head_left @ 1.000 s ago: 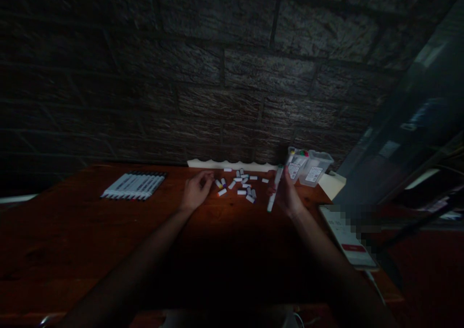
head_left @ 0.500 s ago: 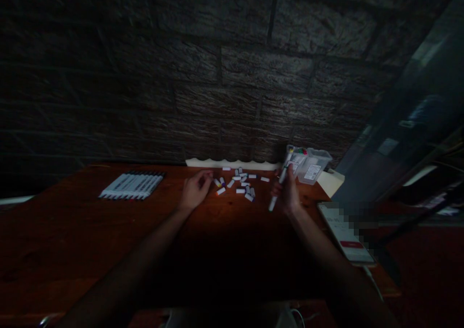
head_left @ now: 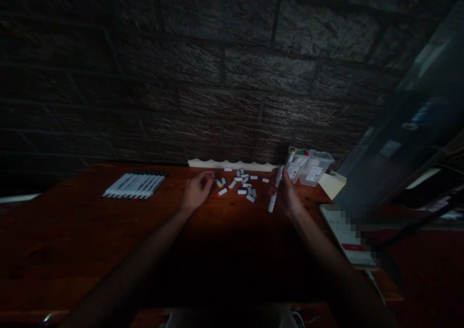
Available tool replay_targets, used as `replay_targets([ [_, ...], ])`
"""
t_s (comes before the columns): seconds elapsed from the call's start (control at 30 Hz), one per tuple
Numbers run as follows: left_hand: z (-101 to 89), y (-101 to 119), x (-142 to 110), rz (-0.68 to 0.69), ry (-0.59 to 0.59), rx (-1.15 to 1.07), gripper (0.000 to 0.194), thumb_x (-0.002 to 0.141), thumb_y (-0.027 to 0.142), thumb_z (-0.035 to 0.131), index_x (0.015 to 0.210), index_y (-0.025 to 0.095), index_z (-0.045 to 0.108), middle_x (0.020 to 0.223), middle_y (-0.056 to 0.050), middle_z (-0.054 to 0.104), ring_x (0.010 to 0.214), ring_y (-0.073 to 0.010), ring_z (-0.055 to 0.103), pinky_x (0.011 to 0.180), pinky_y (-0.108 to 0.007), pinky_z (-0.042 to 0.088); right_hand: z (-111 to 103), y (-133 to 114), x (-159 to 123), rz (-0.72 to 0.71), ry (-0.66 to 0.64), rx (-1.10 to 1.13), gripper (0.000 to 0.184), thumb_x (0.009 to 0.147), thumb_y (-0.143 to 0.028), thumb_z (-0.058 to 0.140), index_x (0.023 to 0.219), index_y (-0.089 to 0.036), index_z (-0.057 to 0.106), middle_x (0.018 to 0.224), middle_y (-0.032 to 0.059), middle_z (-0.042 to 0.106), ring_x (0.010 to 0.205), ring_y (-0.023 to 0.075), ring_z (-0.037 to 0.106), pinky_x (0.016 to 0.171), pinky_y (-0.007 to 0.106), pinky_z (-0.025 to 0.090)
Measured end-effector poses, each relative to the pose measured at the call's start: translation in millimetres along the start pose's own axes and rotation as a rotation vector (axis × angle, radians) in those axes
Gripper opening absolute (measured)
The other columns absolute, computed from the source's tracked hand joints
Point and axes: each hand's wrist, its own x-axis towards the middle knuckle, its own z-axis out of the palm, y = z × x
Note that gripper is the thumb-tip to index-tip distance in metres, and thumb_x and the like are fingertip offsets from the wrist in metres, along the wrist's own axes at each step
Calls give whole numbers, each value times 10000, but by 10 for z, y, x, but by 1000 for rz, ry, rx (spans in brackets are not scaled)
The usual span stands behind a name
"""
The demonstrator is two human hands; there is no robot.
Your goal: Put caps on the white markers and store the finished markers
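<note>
My right hand (head_left: pixel 287 190) is closed round a white marker (head_left: pixel 275 195) with a green end, held slantwise over the table, its lower end toward me. To the left, my left hand (head_left: pixel 197 189) rests by the tabletop with thumb and fingers drawn together; whatever they may hold cannot be made out. Between the two hands lie several short white marker caps (head_left: pixel 242 192) with coloured ends, scattered loosely. The nearest ones, a yellow-ended cap (head_left: pixel 219 183) and an orange-ended cap (head_left: pixel 222 191), lie just right of my left fingertips.
Several white markers (head_left: pixel 135 186) with dark ends lie in a row on the left of the wooden table (head_left: pixel 72 241). At the back right stand two clear plastic boxes (head_left: pixel 314 169), one with coloured items. A tablet (head_left: pixel 344 233) with a cable lies at the right edge. A stone wall rises behind.
The marker in my right hand leaned away toward the clear boxes half a second ago and is now steeper again. My left hand and the scattered caps stay as they were.
</note>
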Motion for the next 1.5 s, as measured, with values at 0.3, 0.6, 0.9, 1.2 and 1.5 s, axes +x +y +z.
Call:
replay_targets([
  [0.3,5,-8,6,21,8,15,306,872,383,485,1020,184,664,931,-50,741,825,-190,685,791,-277,509,27,17,-36,-40,7,-60,387,720,-496,742,988,-280,563,531,-110,352,409,49,286,382,156,230],
  [0.6,14,-29,4,10,-3,3,319,874,391,487,1040,180,659,930,-51,743,827,-190,690,783,-278,515,33,-68,-29,90,-40,-9,586,689,-792,538,676,-206,538,430,-90,304,377,64,259,400,207,298],
  [0.9,17,-37,6,21,-8,0,311,870,370,500,1046,176,666,956,-49,740,829,-180,686,782,-257,512,15,-4,-29,116,-64,27,570,722,-764,535,626,-205,480,418,-107,215,351,48,173,348,178,226],
  [1.2,14,-18,6,9,0,-4,305,867,369,497,1029,177,669,949,-49,742,828,-183,687,786,-260,510,40,5,-54,-41,35,-66,403,698,-520,749,930,-242,572,559,-89,477,391,35,329,356,152,236],
  [1.5,12,-14,-3,12,-3,-14,332,871,378,494,1050,160,669,888,-50,742,782,-175,682,758,-251,510,29,-45,-44,72,-81,40,551,762,-746,508,814,-203,576,431,-89,358,345,51,263,340,169,224],
])
